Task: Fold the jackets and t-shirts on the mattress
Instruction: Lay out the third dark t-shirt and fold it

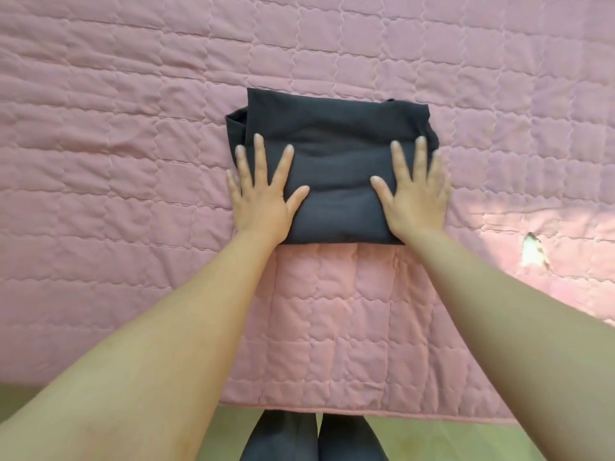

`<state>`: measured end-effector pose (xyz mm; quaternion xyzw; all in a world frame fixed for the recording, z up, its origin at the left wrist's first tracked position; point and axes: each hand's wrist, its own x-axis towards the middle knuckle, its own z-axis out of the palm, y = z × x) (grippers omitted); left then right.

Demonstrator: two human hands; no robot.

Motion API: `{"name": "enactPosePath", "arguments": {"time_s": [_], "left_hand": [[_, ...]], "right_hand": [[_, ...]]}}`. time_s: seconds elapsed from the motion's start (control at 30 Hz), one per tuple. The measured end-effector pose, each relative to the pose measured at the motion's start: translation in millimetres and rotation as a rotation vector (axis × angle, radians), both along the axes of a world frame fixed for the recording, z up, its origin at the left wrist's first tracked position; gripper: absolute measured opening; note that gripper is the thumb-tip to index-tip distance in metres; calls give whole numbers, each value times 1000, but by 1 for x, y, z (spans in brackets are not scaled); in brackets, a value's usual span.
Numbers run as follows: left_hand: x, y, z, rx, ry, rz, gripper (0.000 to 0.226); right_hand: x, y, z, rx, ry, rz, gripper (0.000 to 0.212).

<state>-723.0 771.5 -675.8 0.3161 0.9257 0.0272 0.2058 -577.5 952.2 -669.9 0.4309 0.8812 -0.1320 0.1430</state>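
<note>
Your fingers (259, 154) are straight and spread, gripping nothing: your left hand (258, 197) and right hand (414, 197) lie flat, palms down, on the two lower corners of the folded dark garment (332, 154) and hide those corners. The garment lies in the centre of the frame on the pink quilted mattress (133, 128); you cannot tell whether it is a jacket or a t-shirt. The right hand's outer fingers are blurred, and your legs (312, 437) are cut off at the bottom edge.
</note>
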Motion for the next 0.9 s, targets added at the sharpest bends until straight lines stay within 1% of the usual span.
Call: {"name": "enactPosePath", "arguments": {"time_s": [0.03, 0.1, 0.13, 0.2, 0.27, 0.3, 0.33, 0.4, 0.43, 0.53, 0.57, 0.63, 0.7, 0.83, 0.9], "left_hand": [[1, 1, 3, 41, 16, 110, 76], [2, 2, 12, 152, 17, 332, 85], [0, 4, 16, 198, 0, 412, 89], [-3, 7, 20, 230, -100, 575, 93], [-7, 9, 22, 236, -238, 767, 84], [-8, 10, 23, 234, -299, 828, 77], [-8, 11, 25, 230, -352, 843, 70], [-4, 11, 30, 222, -389, 773, 56], [-2, 12, 35, 222, -371, 730, 52], [9, 4, 50, 240, -261, 669, 48], [12, 5, 52, 246, -239, 659, 47], [26, -9, 60, 251, -217, 671, 44], [43, -28, 65, 252, -222, 698, 43], [78, -77, 79, 251, -228, 793, 41], [97, -105, 88, 262, -210, 849, 39]], "right_hand": [[1, 1, 3, -48, 49, -115, 70], [-2, -1, 12, -148, 214, -326, 77], [-4, -1, 14, -181, 298, -406, 79], [-8, -1, 16, -284, 433, -611, 79], [-11, -1, 18, -402, 460, -862, 72], [-11, 1, 21, -475, 443, -961, 70], [-11, 3, 24, -550, 437, -1012, 68], [-12, 6, 33, -650, 446, -971, 59], [-13, 6, 37, -647, 461, -912, 54], [-10, -4, 48, -451, 484, -676, 40], [-10, -6, 51, -395, 491, -631, 36], [-3, -17, 60, -370, 502, -556, 31], [7, -32, 70, -392, 501, -515, 29], [31, -70, 81, -483, 459, -438, 32], [41, -92, 87, -527, 428, -383, 30]]}}
